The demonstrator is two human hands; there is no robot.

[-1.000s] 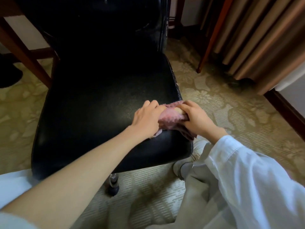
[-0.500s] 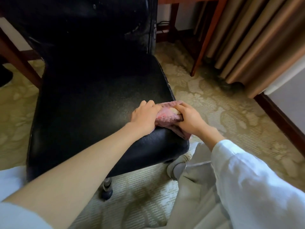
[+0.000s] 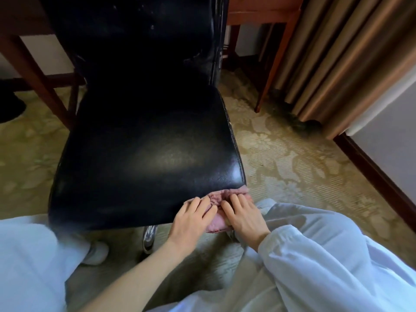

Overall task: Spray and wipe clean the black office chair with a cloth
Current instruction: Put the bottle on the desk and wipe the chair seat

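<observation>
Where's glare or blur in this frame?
Head view: glare patch mid-seat on the black leather office chair; its backrest nearly lost in shadow; white garment at lower left blurred; left hand, right hand and pink fluffy cloth at the seat's front edge fairly sharp; wide-angle slants the beige curtains.

Carpet (image 3: pixel 292 167): beige-green, leaf pattern; spreads out to the right of my right hand (image 3: pixel 245 218).
Desk (image 3: pixel 258 14): reddish wood, far ahead of both hands.
Right desk leg (image 3: pixel 273 70): ahead-right, foot on carpet.
Left desk leg (image 3: pixel 33 70): far ahead-left of my left hand (image 3: pixel 191 218).
Curtain (image 3: pixel 337 55): tan and brown folds, far ahead-right, hem at carpet.
Wall (image 3: pixel 391 158): pale, far right; dark baseboard (image 3: pixel 369 173) along its foot.
Shoe (image 3: pixel 96 253): white, on carpet, left of my left hand and nearer to me.
Dark shape (image 3: pixel 11 106): far left edge; cannot identify.
</observation>
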